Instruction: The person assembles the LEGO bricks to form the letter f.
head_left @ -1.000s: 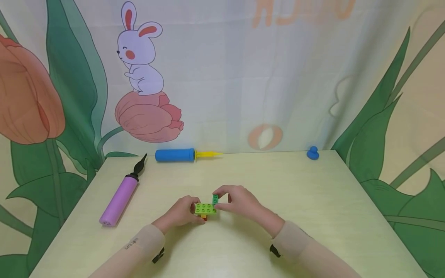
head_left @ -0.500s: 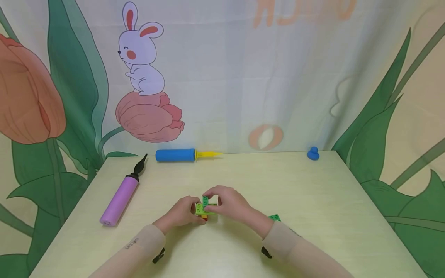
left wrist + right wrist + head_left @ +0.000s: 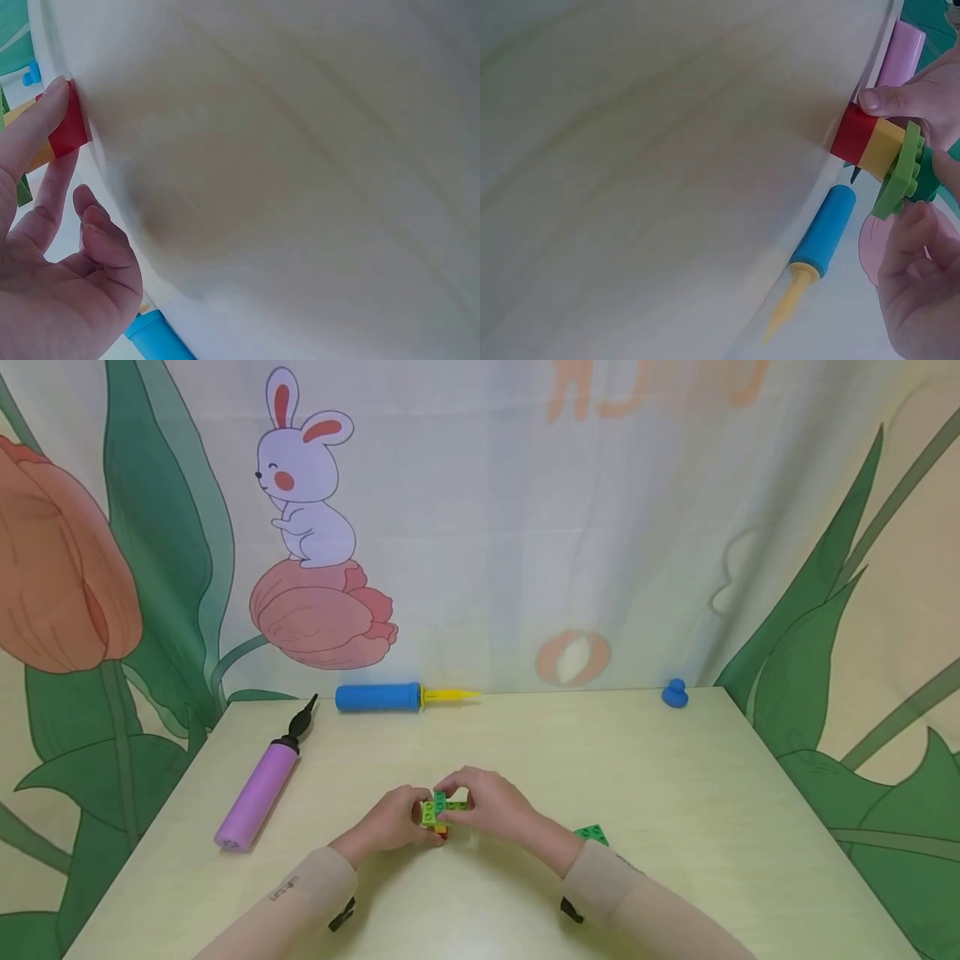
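Observation:
A small stack stands at the table's front middle: a red brick (image 3: 853,135) at the bottom, a yellow brick (image 3: 883,148) on it, and a wider lime-green brick (image 3: 428,812) across the top. My left hand (image 3: 396,818) grips the lower bricks between thumb and finger; in the left wrist view, the thumb (image 3: 49,105) lies along the red and yellow sides. Between thumb and finger my right hand (image 3: 495,806) pinches a dark green brick (image 3: 440,801), set crosswise at the studs of the lime-green one. The right fingers partly hide it.
Another green brick (image 3: 592,834) lies beside the right forearm, partly covered by the sleeve. A purple hand pump (image 3: 257,793) lies at the left. Along the back edge are a blue pump (image 3: 378,697) with a yellow nozzle and a small blue object (image 3: 675,693).
My right hand has carried the dark green brick left, from the lime-green brick's right end towards its middle, and slightly down. The green brick beside the forearm has come into view. The left hand stays put.

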`<state>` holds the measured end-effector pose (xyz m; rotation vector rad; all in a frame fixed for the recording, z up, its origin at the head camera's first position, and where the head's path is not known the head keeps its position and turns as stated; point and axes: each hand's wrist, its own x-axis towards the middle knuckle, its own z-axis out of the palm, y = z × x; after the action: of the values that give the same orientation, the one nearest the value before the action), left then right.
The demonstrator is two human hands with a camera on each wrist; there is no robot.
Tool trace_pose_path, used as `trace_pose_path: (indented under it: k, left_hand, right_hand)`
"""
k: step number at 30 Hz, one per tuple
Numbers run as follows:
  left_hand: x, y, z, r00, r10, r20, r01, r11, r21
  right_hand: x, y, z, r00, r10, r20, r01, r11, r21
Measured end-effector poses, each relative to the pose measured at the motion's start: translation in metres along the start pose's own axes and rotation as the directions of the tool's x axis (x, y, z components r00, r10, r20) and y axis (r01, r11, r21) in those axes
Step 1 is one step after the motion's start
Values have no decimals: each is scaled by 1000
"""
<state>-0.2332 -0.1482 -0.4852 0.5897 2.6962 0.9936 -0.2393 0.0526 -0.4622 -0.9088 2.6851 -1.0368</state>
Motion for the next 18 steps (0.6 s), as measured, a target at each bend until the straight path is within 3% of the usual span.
trace_pose_path:
  k: [18]
  left_hand:
    - [-1,0,0,1000,-3,-4,3,1000,1]
  right_hand:
    - [0,-1,3,1000,2,-11,-1,1000,22]
